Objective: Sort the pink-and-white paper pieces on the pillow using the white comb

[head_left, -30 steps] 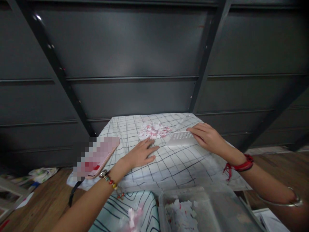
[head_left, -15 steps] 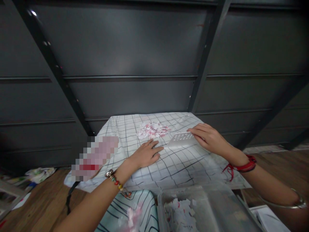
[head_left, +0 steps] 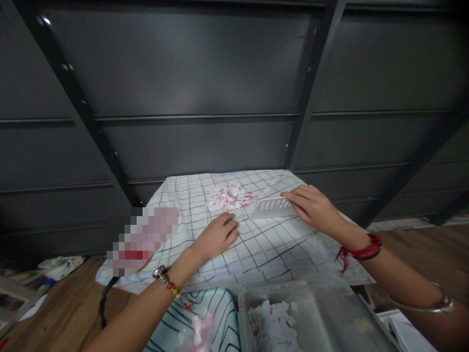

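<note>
My right hand [head_left: 309, 205] grips the top right edge of a white slotted plastic panel [head_left: 273, 211], tilted with its lower edge at the cloth. Part of the panel is hidden behind my fingers. My left hand [head_left: 219, 234] rests palm down on the checked tablecloth [head_left: 198, 195], fingers a little bent and holding nothing. Just beyond it lies a pile of white and pink paper scraps [head_left: 232, 197]. The panel stands apart from my left fingertips, close to the pile's right side.
Near me is a clear plastic bin [head_left: 315, 313] with white paper pieces [head_left: 273, 325] in it. Left of it, a striped cushioned seat [head_left: 225, 313] bears a clear bag [head_left: 201, 330] with pink bits. A blurred-out pinkish object [head_left: 150, 234] lies at the table's left. A dark panelled wall [head_left: 201, 68] rises behind.
My left hand has drawn back slightly from the panel, and its spread fingers have come closer together. The panel in my right hand has shifted slightly left and away from me.
</note>
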Motion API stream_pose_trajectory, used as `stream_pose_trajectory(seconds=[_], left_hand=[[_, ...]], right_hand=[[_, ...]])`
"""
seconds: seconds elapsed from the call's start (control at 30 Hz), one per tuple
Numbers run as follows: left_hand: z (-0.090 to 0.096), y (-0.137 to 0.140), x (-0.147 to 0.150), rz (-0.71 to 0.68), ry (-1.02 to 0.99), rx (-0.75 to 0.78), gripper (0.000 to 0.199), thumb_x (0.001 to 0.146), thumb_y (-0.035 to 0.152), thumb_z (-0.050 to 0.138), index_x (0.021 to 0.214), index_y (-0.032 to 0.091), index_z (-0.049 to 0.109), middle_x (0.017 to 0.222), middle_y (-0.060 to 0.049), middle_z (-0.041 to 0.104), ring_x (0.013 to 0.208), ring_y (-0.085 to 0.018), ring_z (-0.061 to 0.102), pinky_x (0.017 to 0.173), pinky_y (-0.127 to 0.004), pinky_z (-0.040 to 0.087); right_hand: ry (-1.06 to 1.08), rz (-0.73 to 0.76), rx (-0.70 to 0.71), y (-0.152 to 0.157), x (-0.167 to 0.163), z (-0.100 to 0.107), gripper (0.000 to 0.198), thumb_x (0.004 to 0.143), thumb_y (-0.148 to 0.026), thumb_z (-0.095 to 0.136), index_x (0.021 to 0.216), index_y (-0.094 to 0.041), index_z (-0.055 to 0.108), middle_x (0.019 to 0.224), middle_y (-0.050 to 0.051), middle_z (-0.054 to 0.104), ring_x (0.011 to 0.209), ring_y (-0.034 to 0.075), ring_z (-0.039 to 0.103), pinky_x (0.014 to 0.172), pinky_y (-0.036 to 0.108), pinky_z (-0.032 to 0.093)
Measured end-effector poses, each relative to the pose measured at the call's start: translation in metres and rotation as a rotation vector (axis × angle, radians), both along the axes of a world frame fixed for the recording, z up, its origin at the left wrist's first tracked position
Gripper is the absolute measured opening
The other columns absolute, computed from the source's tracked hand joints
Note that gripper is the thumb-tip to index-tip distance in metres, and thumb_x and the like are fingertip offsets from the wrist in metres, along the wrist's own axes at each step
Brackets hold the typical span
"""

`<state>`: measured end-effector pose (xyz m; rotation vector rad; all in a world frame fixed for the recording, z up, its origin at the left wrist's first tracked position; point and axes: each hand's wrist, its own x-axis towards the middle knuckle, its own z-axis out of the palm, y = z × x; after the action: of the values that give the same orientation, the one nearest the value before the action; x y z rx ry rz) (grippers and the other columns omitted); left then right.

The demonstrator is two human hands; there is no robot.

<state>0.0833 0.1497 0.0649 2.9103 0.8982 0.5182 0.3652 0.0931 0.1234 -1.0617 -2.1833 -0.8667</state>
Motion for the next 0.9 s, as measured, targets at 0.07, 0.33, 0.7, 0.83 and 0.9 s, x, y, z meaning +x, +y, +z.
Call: stream_pose_trajectory(seconds=[0.07,0.33,0.7,0.83,0.9], left_hand=[[0.000,0.000,-0.001,0.028,-0.063,-0.049,0.022,0.090,0.024,0.041,0.101,0.015,0.057,0.122,-0.013,0.052,0.118,-0.022,0.046,0.102,-0.037,0.037],[0.000,0.007,-0.002,0.082,-0.127,-0.115,0.030,0.086,0.024,0.047,0.115,0.018,0.054,0.126,-0.010,0.050,0.117,-0.024,0.047,0.101,-0.039,0.038],[0.008,0.025,0.007,0.090,-0.027,-0.033,0.027,0.086,0.013,0.036,0.086,0.015,0.063,0.125,-0.010,0.052,0.115,-0.022,0.050,0.101,-0.035,0.039],[0.009,0.029,-0.004,0.110,-0.074,-0.065,0.026,0.084,0.011,0.038,0.073,0.017,0.062,0.122,-0.008,0.056,0.120,-0.022,0.046,0.102,-0.037,0.039],[0.011,0.029,-0.007,0.108,-0.091,-0.083,0.021,0.083,0.013,0.043,0.073,0.017,0.061,0.121,-0.008,0.057,0.123,-0.022,0.044,0.101,-0.037,0.040]], right_hand=[[-0.009,-0.017,-0.009,0.002,-0.001,-0.002,0.026,0.085,-0.012,0.042,0.099,-0.016,0.063,0.079,0.007,0.064,0.076,0.018,0.056,0.071,0.033,0.044],[-0.014,-0.028,-0.033,0.003,0.003,-0.004,0.027,0.085,-0.012,0.041,0.100,-0.017,0.063,0.082,0.007,0.064,0.078,0.018,0.058,0.073,0.034,0.046],[-0.012,-0.002,-0.051,0.004,0.002,-0.005,0.028,0.084,-0.010,0.041,0.101,-0.015,0.062,0.082,0.008,0.064,0.079,0.019,0.057,0.074,0.034,0.048],[0.002,-0.008,-0.064,0.005,0.002,-0.007,0.028,0.085,-0.012,0.041,0.102,-0.016,0.062,0.083,0.008,0.064,0.079,0.019,0.057,0.074,0.035,0.048],[0.007,-0.004,-0.065,0.005,0.002,-0.006,0.028,0.085,-0.013,0.040,0.102,-0.016,0.063,0.082,0.008,0.064,0.078,0.019,0.057,0.074,0.035,0.048]])
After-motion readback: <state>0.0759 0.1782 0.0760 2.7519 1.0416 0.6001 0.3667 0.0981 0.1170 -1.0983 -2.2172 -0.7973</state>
